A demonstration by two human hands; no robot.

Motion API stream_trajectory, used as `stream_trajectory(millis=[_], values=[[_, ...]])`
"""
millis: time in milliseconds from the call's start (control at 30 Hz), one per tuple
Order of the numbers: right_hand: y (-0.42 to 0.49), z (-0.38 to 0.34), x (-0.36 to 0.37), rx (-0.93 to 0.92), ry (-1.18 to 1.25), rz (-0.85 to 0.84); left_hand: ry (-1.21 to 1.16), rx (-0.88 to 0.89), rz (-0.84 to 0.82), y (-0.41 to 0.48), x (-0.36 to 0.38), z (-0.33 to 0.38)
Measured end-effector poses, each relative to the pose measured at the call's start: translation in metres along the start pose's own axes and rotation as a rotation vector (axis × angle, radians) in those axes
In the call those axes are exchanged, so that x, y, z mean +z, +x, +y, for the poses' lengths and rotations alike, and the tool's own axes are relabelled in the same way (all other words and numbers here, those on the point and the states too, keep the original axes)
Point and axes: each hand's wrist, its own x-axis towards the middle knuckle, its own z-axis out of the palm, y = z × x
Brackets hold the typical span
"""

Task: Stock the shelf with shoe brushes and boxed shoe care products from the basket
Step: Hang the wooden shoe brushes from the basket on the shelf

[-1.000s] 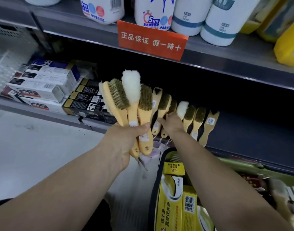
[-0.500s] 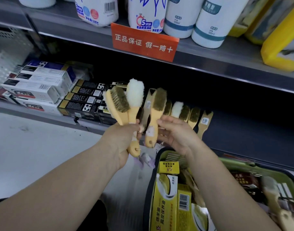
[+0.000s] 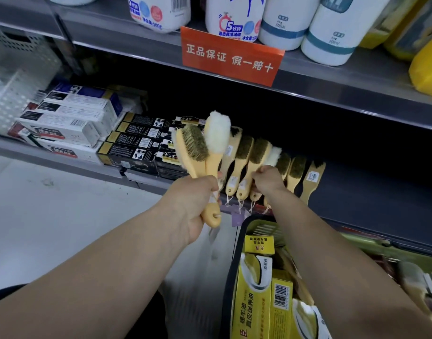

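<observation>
Dim lower shelf (image 3: 369, 192) of a shop aisle, and at its front the right hand (image 3: 267, 179) has its fingers curled onto the handle of one shelved brush (image 3: 257, 152) in the row of brushes (image 3: 295, 167). These lie side by side, heads to the back, handles toward the shelf lip. Just beside it, the left hand (image 3: 192, 204) grips a held bunch (image 3: 200, 150) by the handles, heads up. The right hand is nearer the row, so I'd guess the next brush crosses rightward from the bunch. Under that arm sits the basket (image 3: 237, 241) with yellow boxes (image 3: 254, 289).
</observation>
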Motion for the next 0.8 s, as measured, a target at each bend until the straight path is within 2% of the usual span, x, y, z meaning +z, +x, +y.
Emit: stream_trajectory(millis=[133,200,267,333,367,433,533,633,733,800], values=[[-0.015,-0.007,-0.01,-0.003,-0.141,0.066,0.054,-0.011,-0.018,0.0,-0.003,0.0],[-0.042,-0.02,-0.02,-0.094,-0.033,0.132,0.077,-0.004,-0.052,0.0,-0.003,-0.001],[-0.079,-0.039,-0.028,-0.219,0.248,-0.003,0.076,0.005,-0.074,-0.001,-0.003,-0.002],[-0.116,-0.054,-0.032,-0.274,0.47,-0.3,0.083,0.025,-0.087,-0.001,-0.002,-0.002],[-0.13,-0.058,-0.034,-0.301,0.5,-0.395,0.099,0.039,-0.094,-0.001,-0.001,-0.003],[-0.145,-0.059,-0.037,-0.297,0.5,-0.423,0.122,0.057,-0.109,-0.001,0.001,-0.004],[-0.141,-0.049,-0.048,-0.164,0.623,-0.42,0.133,0.07,-0.133,0.002,0.004,-0.006],[-0.112,-0.028,-0.064,-0.05,0.678,-0.221,0.115,0.082,-0.087,0.006,0.005,-0.006],[-0.07,-0.001,-0.069,0.105,0.573,0.029,0.194,0.095,-0.017,0.006,0.002,-0.003],[-0.048,0.009,-0.062,0.163,0.49,0.09,0.235,0.116,-0.016,0.004,0.003,-0.002]])
